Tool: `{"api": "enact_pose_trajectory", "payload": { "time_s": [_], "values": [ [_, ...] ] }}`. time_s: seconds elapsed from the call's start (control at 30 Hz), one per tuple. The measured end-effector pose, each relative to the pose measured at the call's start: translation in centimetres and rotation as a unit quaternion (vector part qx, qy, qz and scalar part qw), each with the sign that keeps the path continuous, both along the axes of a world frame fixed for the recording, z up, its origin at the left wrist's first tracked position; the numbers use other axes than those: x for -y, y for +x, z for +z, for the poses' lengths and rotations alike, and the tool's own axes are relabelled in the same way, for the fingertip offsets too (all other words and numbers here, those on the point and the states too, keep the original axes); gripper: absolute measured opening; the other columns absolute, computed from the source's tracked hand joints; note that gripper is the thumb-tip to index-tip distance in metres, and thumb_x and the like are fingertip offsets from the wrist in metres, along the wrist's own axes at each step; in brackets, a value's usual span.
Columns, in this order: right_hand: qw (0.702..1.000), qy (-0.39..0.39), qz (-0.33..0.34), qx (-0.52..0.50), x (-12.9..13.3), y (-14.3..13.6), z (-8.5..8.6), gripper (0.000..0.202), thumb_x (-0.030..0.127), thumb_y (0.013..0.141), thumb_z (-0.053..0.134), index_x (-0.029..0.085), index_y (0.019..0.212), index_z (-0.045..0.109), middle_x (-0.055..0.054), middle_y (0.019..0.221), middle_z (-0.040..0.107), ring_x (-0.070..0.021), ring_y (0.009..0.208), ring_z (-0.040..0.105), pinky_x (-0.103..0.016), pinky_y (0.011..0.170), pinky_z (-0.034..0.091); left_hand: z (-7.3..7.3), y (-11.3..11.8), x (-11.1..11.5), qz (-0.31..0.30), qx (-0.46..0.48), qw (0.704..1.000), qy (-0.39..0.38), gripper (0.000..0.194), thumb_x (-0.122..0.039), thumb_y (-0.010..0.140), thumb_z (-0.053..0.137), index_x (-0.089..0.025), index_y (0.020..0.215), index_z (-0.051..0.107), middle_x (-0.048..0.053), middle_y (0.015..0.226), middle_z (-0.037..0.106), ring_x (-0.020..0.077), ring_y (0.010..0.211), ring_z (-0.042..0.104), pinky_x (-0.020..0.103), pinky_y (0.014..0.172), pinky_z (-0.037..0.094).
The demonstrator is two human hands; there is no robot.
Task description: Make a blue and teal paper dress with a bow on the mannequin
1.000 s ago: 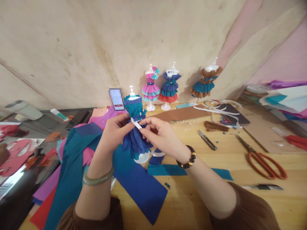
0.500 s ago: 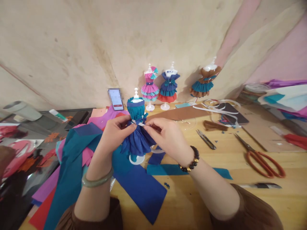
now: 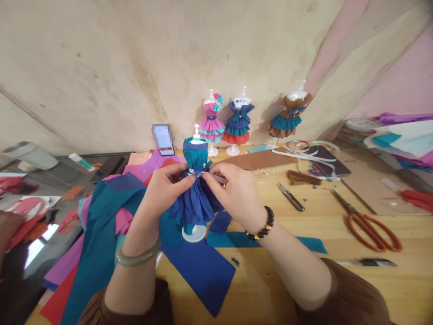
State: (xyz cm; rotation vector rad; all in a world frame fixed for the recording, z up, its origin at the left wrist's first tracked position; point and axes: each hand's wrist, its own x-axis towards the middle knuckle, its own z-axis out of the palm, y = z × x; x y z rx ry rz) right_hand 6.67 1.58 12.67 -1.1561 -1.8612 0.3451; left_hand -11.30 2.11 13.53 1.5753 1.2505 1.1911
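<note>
A small white mannequin (image 3: 196,141) stands upright on its round base, dressed in a crepe-paper dress (image 3: 193,205) with a teal bodice, a blue skirt and a blue bow at the waist. My left hand (image 3: 169,185) is closed at the left side of the waist, thumb and fingers pinching the paper there. On the other side, my right hand (image 3: 237,192) is closed with thumb and forefinger together, gripping a thin white strip (image 3: 220,179) beside the bow. My fingers partly cover the waist.
Three dressed mannequins (image 3: 212,122) stand along the wall, near a phone (image 3: 163,140). Thread snips (image 3: 291,197), orange-handled scissors (image 3: 368,225) and a pen (image 3: 377,262) lie right. Coloured paper (image 3: 199,275) spreads in front and left. Another person's hand (image 3: 10,228) shows at the left edge.
The mannequin has shifted slightly right and its base forward. The white strip, formerly across the waist front between my fingertips, now lies along my right fingers. The other person's hand moved slightly.
</note>
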Motion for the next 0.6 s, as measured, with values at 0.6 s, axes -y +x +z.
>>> {"api": "enact_pose_trajectory", "payload": {
  "time_s": [0.6],
  "values": [
    [0.995,0.041,-0.066,0.061,-0.2,-0.4,-0.7,0.022,0.027,0.091,0.056,0.02,0.071,0.061,-0.004,0.069,0.068,-0.0187,0.067,0.063,-0.029,0.062,0.038,-1.0,1.5,-0.5,-0.036,0.003,0.999,-0.003,0.026,-0.036,0.08,0.07,-0.017,0.097,0.069,0.005,0.092,0.072,0.0223,0.091,0.066,0.031,0.084,0.05]
  ]
}}
